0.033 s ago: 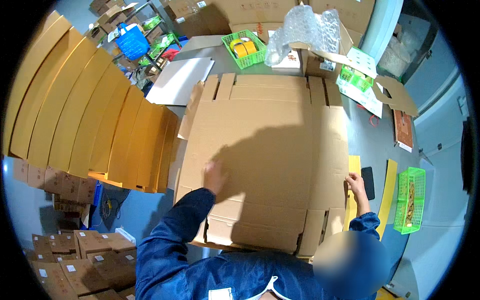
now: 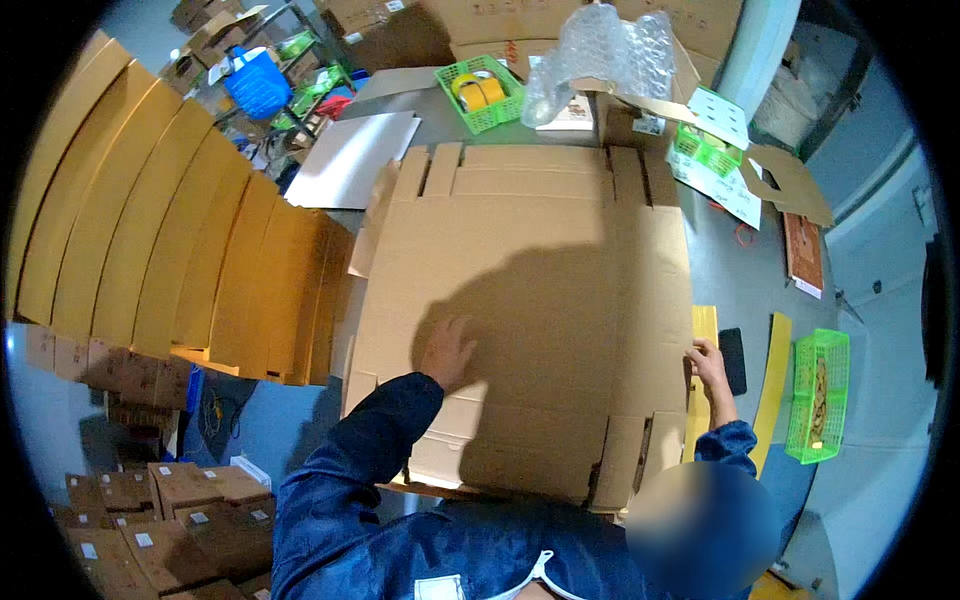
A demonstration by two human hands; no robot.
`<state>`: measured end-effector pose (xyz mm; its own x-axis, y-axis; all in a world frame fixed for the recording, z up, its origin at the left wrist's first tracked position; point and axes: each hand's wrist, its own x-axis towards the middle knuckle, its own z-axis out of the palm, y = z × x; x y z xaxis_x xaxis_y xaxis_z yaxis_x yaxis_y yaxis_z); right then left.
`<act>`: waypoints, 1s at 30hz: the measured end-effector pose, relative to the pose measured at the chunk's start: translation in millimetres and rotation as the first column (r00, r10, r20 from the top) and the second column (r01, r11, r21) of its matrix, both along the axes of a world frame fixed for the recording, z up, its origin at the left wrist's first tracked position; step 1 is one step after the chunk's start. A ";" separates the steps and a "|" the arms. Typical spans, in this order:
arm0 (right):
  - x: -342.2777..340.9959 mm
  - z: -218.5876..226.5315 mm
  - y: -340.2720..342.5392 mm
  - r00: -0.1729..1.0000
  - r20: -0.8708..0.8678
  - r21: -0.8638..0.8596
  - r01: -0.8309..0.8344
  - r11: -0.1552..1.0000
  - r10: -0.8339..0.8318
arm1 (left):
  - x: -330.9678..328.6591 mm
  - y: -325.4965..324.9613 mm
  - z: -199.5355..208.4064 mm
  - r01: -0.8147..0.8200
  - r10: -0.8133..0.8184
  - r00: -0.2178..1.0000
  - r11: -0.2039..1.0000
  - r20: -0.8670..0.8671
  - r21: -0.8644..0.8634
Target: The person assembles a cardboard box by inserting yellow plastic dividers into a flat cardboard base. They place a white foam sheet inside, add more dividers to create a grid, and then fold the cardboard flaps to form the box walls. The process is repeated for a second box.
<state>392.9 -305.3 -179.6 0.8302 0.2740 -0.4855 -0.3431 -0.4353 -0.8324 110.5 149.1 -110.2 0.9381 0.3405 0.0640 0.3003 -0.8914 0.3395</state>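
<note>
A large flattened cardboard box (image 2: 530, 230), brown with slotted flaps at its far and near ends, lies in front of me on a grey table. My left hand (image 2: 449, 353) rests over its left half, fingers spread, holding nothing. At the box's right edge is my right hand (image 2: 708, 365), with its fingers curled in and pinching the cardboard's rim. Just under that hand runs a yellow strip (image 2: 704, 325), partly covered by the box. A dark phone (image 2: 734, 362) lies right beside the hand. My shadow falls across the middle of the cardboard.
Tall yellow boxes (image 2: 150, 210) crowd the left side. At the back stand a green basket of tape rolls (image 2: 507, 112) and bubble wrap (image 2: 600, 60). Another green basket (image 2: 835, 400) and a second yellow strip (image 2: 771, 390) are on the right. Cartons (image 2: 170, 530) are stacked lower left.
My left hand has moved a little to the right across the cardboard, and its fingers show more clearly spread. My right hand stays at the right edge.
</note>
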 end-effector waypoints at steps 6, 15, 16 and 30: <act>-2.1 40.9 25.1 0.971 -0.227 0.316 0.004 0.949 0.071 | 137.7 -152.3 -11.1 0.254 -0.321 0.944 0.575 0.071 -0.777; -17.7 33.1 24.2 0.903 -0.424 0.653 0.247 0.716 0.075 | 203.5 -224.6 -2.6 0.366 -0.426 0.904 0.740 0.026 -0.565; -16.8 30.5 26.0 0.909 -0.408 0.647 0.224 0.729 0.084 | 209.4 -230.7 -3.1 0.404 -0.441 0.895 0.745 0.063 -0.530; 5.8 31.0 35.2 0.920 -0.337 0.490 -0.008 0.872 0.198 | 236.8 -237.5 -21.5 0.647 -0.667 0.745 0.720 0.011 -0.249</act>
